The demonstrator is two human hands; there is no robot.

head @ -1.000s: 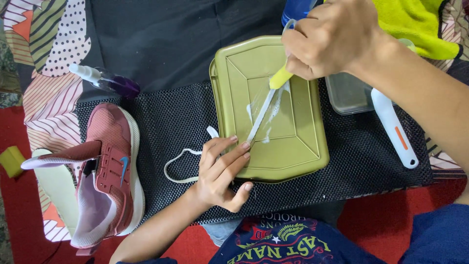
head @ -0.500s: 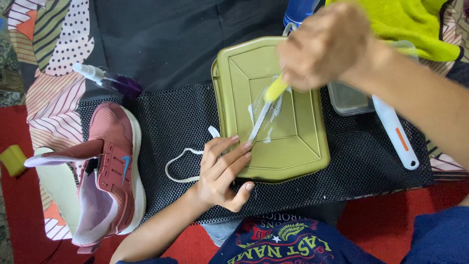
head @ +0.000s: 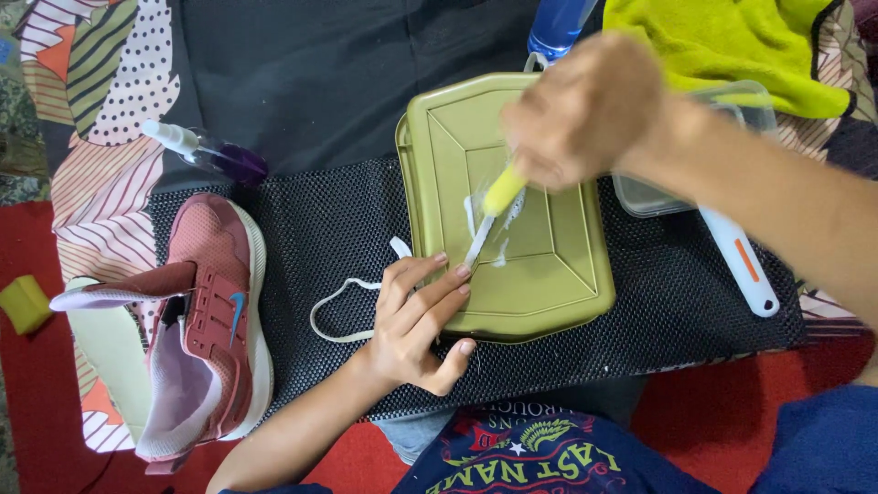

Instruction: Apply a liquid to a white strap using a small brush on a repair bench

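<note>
The right hand [head: 585, 110] is closed in a fist around the yellow handle of a small brush [head: 494, 206], whose thin shaft and bristle end slant down and toward the left hand. The hand itself is blurred. The brush tip rests on a white shoelace [head: 343, 311] where that lace lies over the olive-green lid [head: 540, 293], just beside the left fingertips. White foam streaks sit on the lid around the brush.

The left hand [head: 416, 325] lies flat and spread, fingers pressing the lace down against the near left edge of the lid, thumb tucked below the rim. It grips nothing; it pins. From under the fingers the lace runs off the lid and loops to the left across the black mesh mat [head: 329, 229].

Further left of that hand, a pink shoe [head: 206, 320] lies on the mat's edge with its tongue pulled open and its insole [head: 114, 352] partly out. Beyond the shoe a small spray bottle [head: 206, 154] with purple liquid lies on its side. A yellow sponge [head: 23, 304] sits at the far left.

Just behind the right hand stands a blue bottle [head: 560, 23]. Under the right forearm there is a clear plastic container [head: 658, 197], a white brush handle [head: 743, 263] with an orange stripe, and a lime-green cloth [head: 732, 46] beyond them
</note>
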